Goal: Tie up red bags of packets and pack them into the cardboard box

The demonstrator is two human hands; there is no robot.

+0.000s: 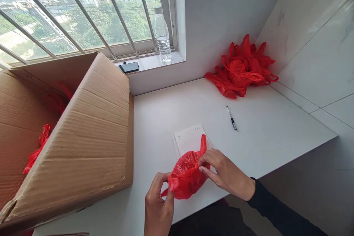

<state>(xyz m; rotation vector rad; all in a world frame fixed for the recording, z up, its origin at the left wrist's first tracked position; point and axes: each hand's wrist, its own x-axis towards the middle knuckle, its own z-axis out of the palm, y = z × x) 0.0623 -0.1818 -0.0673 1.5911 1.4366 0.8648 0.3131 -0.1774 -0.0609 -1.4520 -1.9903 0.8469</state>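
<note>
A red plastic bag [190, 175] hangs between my two hands over the front edge of the white table. My left hand [159, 200] pinches its left side between thumb and fingers. On the right side, my right hand [218, 169] grips the bag near a handle loop that sticks up. The bag looks bulged, but what it holds, if anything, cannot be made out. Just behind it lies a white notebook [189, 137] with small handwriting, partly covered by the bag.
A large open cardboard box [96, 129] stands at left with red bags [41, 149] inside. At the back right is a heap of red bags [242, 68]. A pen [231, 118] lies on the table [276, 125]. The sill holds a phone [129, 67] and water bottle [162, 37].
</note>
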